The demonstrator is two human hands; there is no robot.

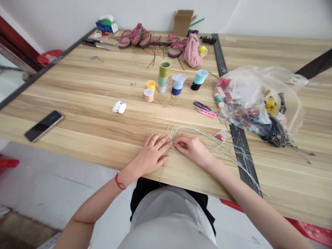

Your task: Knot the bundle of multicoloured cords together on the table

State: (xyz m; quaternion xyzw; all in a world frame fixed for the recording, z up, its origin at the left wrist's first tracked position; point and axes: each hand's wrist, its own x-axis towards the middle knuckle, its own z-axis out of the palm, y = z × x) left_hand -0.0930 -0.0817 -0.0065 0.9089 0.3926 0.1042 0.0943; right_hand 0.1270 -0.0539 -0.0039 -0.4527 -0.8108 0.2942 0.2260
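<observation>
A looped bundle of thin cords (pixel 192 128), mostly pale blue and yellow, lies on the wooden table in front of me, its loose ends spreading to the right. My left hand (pixel 153 154) rests flat with fingers spread, the fingertips touching the cords at the left bend of the loop. Just right of it, my right hand (pixel 192 148) is closed in a pinch on the cords at the same bend. A single thin thread hangs from there toward the table's front edge. The exact spot between the right fingertips is partly hidden.
Stacked thread spools (pixel 163 77) stand beyond my hands, with purple snips (pixel 202 105) and pink snips (pixel 207 113) to their right. A stuffed plastic bag (pixel 256 100) sits at right. An earbud case (pixel 119 107) and a phone (pixel 44 125) lie at left; braided trims (pixel 140 38) lie behind.
</observation>
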